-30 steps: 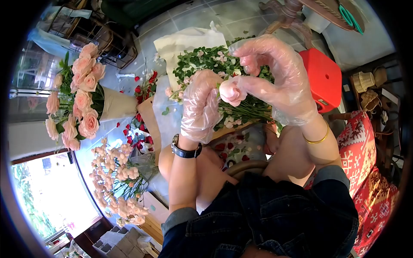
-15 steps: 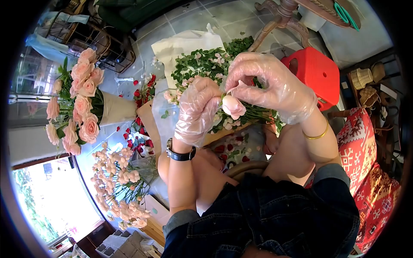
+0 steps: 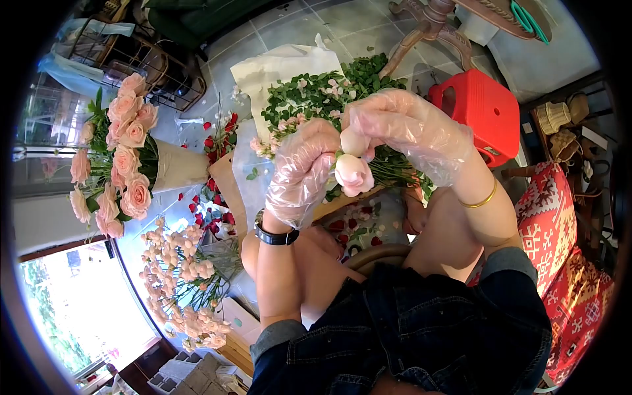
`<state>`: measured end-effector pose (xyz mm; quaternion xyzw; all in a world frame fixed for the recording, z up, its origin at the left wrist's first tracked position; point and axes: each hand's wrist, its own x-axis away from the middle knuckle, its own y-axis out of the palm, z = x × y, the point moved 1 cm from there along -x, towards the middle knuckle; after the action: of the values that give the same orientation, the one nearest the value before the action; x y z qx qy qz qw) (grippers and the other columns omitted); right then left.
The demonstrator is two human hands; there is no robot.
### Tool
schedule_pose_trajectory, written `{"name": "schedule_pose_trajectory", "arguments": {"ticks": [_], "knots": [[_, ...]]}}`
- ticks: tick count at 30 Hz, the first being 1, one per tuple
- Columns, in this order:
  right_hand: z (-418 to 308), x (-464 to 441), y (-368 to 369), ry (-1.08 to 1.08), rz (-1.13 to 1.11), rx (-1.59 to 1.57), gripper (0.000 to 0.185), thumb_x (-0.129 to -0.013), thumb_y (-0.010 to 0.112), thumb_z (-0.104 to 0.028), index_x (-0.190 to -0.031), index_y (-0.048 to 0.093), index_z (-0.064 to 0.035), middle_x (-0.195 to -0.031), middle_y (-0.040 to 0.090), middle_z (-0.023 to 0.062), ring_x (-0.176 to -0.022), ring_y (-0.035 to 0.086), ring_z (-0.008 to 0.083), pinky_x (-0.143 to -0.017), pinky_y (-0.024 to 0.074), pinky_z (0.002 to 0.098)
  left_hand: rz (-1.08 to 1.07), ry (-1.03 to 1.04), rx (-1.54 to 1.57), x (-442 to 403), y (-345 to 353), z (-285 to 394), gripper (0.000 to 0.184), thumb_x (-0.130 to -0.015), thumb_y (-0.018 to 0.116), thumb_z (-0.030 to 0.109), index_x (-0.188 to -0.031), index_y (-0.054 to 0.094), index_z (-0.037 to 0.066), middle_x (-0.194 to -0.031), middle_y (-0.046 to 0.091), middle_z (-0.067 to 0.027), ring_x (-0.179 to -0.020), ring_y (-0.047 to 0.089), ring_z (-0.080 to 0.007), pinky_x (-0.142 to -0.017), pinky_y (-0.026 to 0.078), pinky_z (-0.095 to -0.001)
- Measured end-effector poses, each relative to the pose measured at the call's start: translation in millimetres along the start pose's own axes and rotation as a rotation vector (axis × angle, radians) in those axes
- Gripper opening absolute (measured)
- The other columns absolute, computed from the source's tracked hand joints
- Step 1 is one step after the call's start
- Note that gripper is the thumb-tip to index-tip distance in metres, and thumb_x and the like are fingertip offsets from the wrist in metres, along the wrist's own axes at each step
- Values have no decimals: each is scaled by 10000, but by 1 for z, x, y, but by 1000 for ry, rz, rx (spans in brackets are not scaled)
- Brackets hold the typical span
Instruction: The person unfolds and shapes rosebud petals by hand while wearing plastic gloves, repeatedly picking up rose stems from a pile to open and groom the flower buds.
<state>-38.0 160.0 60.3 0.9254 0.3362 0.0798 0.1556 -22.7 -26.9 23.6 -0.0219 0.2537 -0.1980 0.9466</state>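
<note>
A pale pink rose hangs between my gloved hands, its bloom facing me. My left hand, in a clear plastic glove, is closed round the rose just below its head; the stem is mostly hidden. My right hand, gloved the same way, pinches a whitish pink petal right above the bloom. Whether that petal is still joined to the rose I cannot tell. Behind the hands lies a heap of small pink spray roses with green leaves.
A bucket of large pink roses stands at left, with peach blooms below it. Red petals litter the tiled floor. A red stool is at right, near a carved table leg. A patterned cushion lies beside me.
The rose has shifted slightly down and left. My right hand has turned inward, and a pale petal now shows broad and flat at its fingertips. My left hand has barely moved.
</note>
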Motion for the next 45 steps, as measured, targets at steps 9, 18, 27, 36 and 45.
{"name": "schedule_pose_trajectory", "arguments": {"ticks": [9,18,27,36,45], "knots": [[-21,2,12,-334,265,172,163,-809,647,-200,-866,605,-53,-797,567,-16,-710,485,65,-654,411,202,272,-107,192,14,-5,-20,307,-834,575,56,-1129,498,16,-1070,513,-60,-954,511,-145,-853,420,-295],[-17,3,6,-445,320,608,224,-744,688,-166,-923,601,-64,-780,548,-15,-708,490,79,-648,400,221,218,10,-3,2,-2,-14,184,-736,511,-128,-871,553,-10,-883,530,-97,-655,509,-146,-507,414,-235],[-17,0,1,-358,39,829,115,-767,636,-101,-850,596,-33,-834,541,45,-729,513,119,-653,409,233,109,269,-181,-7,-6,-3,201,-699,622,-21,-889,572,21,-801,543,-96,-659,506,-238,-553,405,-313],[-7,1,6,-95,-19,234,130,-819,606,-128,-812,609,3,-777,579,26,-707,534,90,-657,435,234,9,-48,68,2,-7,-4,199,-696,646,4,-875,568,47,-744,545,-75,-642,510,-227,-566,397,-307],[-7,0,14,-60,198,57,307,-890,530,-316,-893,632,-27,-765,573,14,-673,500,77,-612,426,213,64,-176,98,8,-5,-8,328,-775,659,263,-882,521,-15,-867,526,-86,-781,574,-208,-689,495,-323]]}}
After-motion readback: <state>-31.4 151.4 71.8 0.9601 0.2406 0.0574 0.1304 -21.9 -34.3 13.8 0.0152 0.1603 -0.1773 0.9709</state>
